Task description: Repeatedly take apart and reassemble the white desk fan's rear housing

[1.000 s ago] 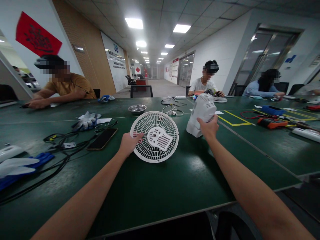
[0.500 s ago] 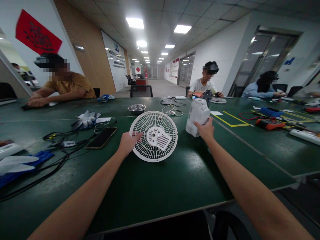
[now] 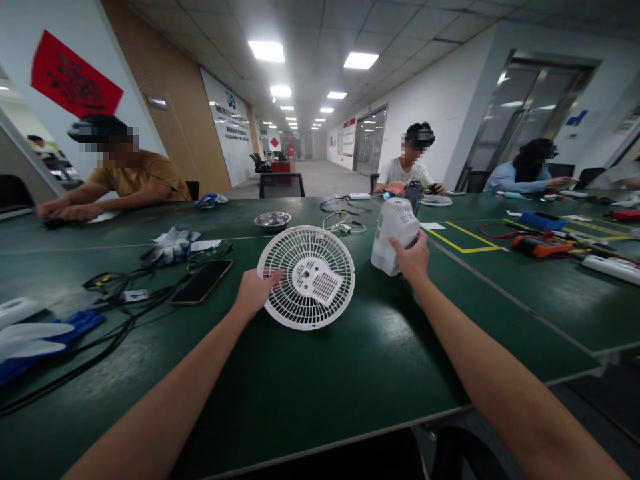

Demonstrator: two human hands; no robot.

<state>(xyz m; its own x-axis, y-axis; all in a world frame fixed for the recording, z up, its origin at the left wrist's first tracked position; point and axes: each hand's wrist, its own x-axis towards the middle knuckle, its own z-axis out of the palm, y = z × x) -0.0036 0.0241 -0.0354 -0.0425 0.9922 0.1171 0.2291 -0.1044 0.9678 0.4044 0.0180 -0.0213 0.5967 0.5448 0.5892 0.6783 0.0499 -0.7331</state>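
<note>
Pinching the fan grille [image 3: 313, 280] by its rim, the left hand [image 3: 256, 291] probably steadies its tilt while the right hand [image 3: 413, 257] clasps the white fan housing [image 3: 391, 233].

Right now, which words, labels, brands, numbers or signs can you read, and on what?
None legible.
Red paper poster: brushed characters, too blurred.
White wall sign: lettering too blurred.
Red-bordered wall board: too small.
Blue wall emblem: unreadable.
Cable tag: too small.
Fan grille, white vented housing: none visible.

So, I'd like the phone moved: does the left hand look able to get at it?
Probably, once freed: the left hand is gripping the white grille. The phone lies just left of that hand, with nothing visible in between.
</note>
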